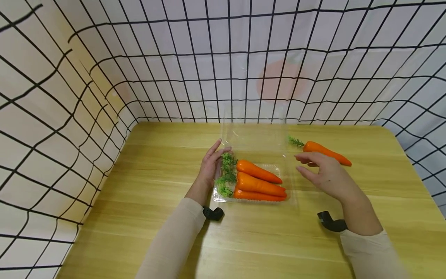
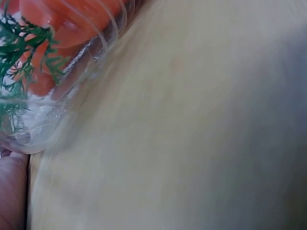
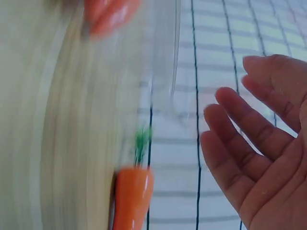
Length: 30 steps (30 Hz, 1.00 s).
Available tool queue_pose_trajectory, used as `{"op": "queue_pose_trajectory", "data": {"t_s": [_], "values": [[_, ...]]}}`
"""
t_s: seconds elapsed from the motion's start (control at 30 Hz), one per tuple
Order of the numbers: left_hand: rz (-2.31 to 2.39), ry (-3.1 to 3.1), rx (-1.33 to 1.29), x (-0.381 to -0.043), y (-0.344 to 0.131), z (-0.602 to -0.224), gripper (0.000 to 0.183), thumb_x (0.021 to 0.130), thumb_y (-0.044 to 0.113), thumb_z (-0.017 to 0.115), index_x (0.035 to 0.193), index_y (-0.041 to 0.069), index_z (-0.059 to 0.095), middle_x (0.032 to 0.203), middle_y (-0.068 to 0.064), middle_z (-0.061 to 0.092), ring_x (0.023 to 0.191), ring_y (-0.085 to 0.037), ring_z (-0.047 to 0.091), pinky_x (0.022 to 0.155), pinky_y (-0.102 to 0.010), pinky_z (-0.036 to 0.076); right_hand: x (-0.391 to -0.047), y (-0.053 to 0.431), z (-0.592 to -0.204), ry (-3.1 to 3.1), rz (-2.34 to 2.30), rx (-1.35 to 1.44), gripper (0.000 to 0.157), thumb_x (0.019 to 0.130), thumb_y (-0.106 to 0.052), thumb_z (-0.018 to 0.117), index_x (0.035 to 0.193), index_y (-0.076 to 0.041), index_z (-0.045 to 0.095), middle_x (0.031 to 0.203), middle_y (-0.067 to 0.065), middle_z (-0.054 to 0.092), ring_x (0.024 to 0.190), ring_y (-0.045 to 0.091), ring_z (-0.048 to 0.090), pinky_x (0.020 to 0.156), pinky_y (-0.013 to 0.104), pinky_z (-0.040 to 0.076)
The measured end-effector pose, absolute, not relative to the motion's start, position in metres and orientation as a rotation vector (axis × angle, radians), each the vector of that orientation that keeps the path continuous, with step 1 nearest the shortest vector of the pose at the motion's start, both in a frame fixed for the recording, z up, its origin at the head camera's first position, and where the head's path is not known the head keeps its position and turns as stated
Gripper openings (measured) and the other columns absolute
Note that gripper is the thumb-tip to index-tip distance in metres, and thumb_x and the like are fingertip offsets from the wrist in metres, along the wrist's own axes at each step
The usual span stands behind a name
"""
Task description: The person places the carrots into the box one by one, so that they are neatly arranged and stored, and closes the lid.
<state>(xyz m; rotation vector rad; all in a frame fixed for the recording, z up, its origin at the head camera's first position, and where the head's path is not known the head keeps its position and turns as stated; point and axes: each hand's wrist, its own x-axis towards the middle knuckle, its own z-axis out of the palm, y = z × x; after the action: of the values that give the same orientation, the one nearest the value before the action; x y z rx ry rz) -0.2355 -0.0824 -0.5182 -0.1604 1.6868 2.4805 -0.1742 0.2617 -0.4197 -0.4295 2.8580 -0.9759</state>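
Observation:
A clear plastic clamshell box (image 1: 256, 199) lies on the table with its see-through lid (image 1: 256, 135) raised at the back. Inside are three orange carrots (image 1: 259, 184) side by side, their green tops (image 1: 228, 174) toward the left. My left hand (image 1: 208, 166) rests along the box's left side, its fingers fairly straight at the back-left corner. To the right of the box my right hand (image 1: 327, 176) hovers, fingers loosely bent and apart with nothing in them, as the right wrist view shows. Just beyond it a loose carrot (image 1: 324, 151) lies on the tabletop.
The wooden table (image 1: 153, 190) is bordered at the back and sides by black grid mesh (image 1: 195, 77) over pale cloth. Both wrists carry a black strap-on mount (image 1: 213, 214). The raised lid stands near the back edge.

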Motion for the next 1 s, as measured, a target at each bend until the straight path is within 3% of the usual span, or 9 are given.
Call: {"op": "queue_pose_trajectory", "data": {"t_s": [0.37, 0.57, 1.0], "values": [[2.438, 1.708, -0.184, -0.237, -0.086, -0.514, 0.048, 0.105, 0.027, 0.055, 0.152, 0.034, 0.048, 0.111, 0.020, 0.077, 0.038, -0.004, 0.027, 0.037, -0.018, 0.027, -0.210, 0.323, -0.421, 2.962, -0.812, -0.183, 0.057, 0.103, -0.043, 0.057, 0.144, -0.004, 0.053, 0.144, 0.028, 0.053, 0.130, 0.051, 0.049, 0.105, 0.071, 0.039], [2.427, 1.717, -0.187, -0.237, -0.087, -0.514, 0.048, 0.105, 0.029, 0.055, 0.152, 0.034, 0.049, 0.111, 0.020, 0.077, 0.039, -0.004, 0.028, 0.037, -0.019, 0.028, -0.225, 0.340, -0.431, 2.944, -0.686, -0.213, 0.056, 0.102, -0.034, 0.062, 0.147, -0.002, 0.050, 0.147, 0.032, 0.047, 0.127, 0.054, 0.048, 0.102, 0.073, 0.040], [2.448, 1.692, -0.191, -0.235, -0.084, -0.516, 0.049, 0.105, 0.027, 0.055, 0.154, 0.030, 0.047, 0.110, 0.018, 0.077, 0.041, -0.003, 0.029, 0.038, -0.017, 0.029, -0.247, 0.354, -0.447, 2.874, -0.522, -0.337, 0.052, 0.099, -0.021, 0.065, 0.142, 0.006, 0.052, 0.136, 0.036, 0.056, 0.120, 0.052, 0.055, 0.101, 0.070, 0.043]]}}
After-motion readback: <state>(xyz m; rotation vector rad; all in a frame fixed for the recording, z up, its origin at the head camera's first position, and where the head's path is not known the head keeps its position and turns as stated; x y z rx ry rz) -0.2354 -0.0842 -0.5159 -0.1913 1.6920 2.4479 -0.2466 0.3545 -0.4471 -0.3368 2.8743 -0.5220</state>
